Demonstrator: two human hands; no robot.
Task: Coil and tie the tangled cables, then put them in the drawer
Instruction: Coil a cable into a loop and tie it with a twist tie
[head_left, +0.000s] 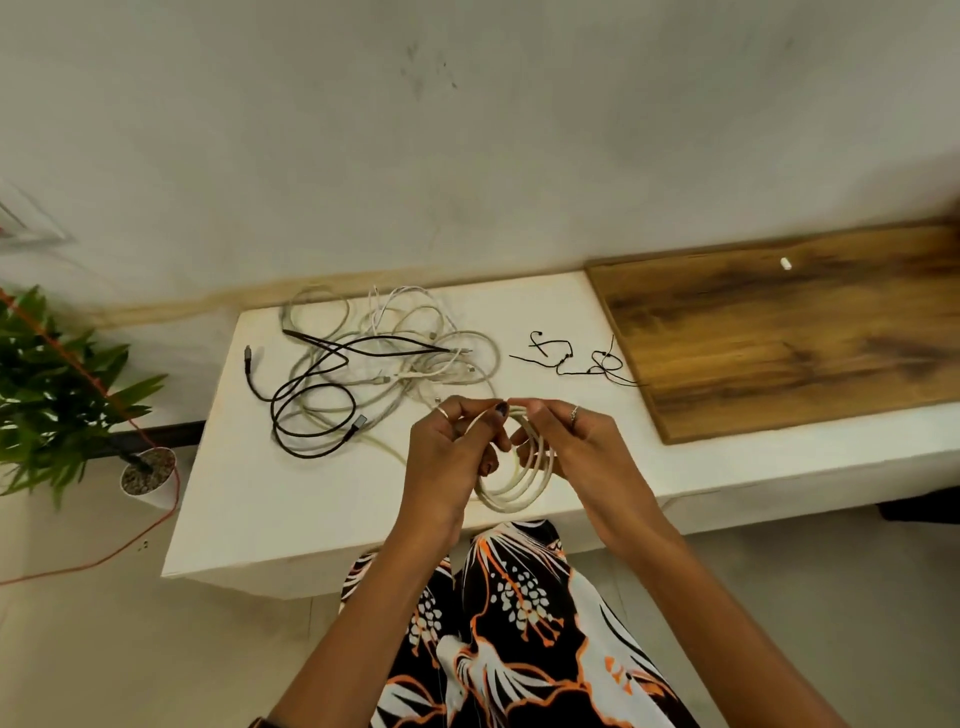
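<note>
From the head camera I look down on a white table (322, 499) set against a pale wall. Both hands are raised over its near edge, and between them hangs a white cable coil (511, 480), several loops deep. My left hand (452, 452) has its fingers curled round the coil's left side, thumb and forefinger pinching the strand at the top. My right hand (566, 441) grips the coil's right side, its fingers wrapped over the loops and its fingertips meeting the left hand's at the top (a ring shows on each hand).

Farther back on the table lies the tangled pile of white cables (415, 343), with a black cable (311, 410) looped across its left part, one plug end lying near the coil. To the right of the pile, well apart from it, are a few thin black ties (576, 358), loose and crooked. Beside them a brown wooden board (789, 332) rests on the table's right part.

Left of the table stands a potted plant (57, 384), and an orange cord (130, 545) trails over the floor. No drawer is visible to me.
</note>
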